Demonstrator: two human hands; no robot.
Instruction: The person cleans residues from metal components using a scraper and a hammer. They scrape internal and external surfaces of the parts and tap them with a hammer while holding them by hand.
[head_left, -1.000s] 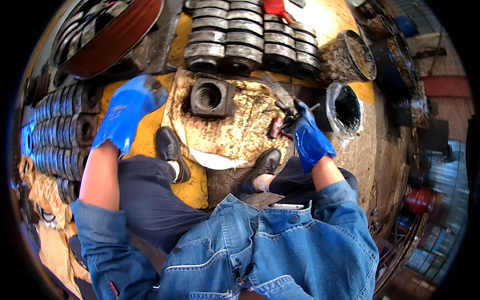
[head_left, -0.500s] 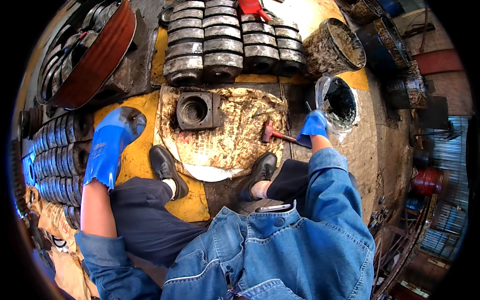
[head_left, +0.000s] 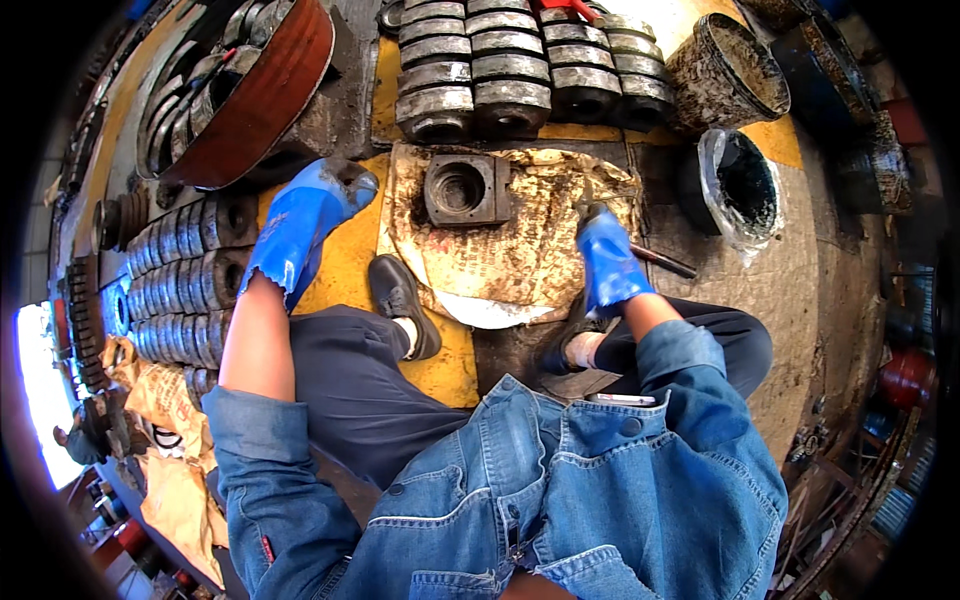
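Note:
My left hand [head_left: 325,205], in a long blue glove with blackened fingertips, hangs over the yellow floor left of a square metal block. Its fingers are loosely curled together, with nothing visible in them. The dark metal block [head_left: 493,192], with a round bore facing up, lies on a stained, flattened sack [head_left: 540,255]. To the right of the block, my right hand [head_left: 608,262], gloved the same way, is closed on a small flat-bladed tool [head_left: 590,198] over the sack's right part. Beside this hand a hammer's handle [head_left: 665,262] sticks out; the hammer's head is hidden.
A bucket [head_left: 745,185], lined with clear plastic and holding black paste, stands to the right. Beyond it is a crusted bucket [head_left: 730,75]. Stacked metal rings [head_left: 510,95] line the far side; more stacks [head_left: 190,275] and a rust-red curved shell [head_left: 255,115] are on the left.
My right hand has come from the lined bucket to the sack with the small tool, now covering the hammer's head. The view has shifted; my left hand keeps much the same pose.

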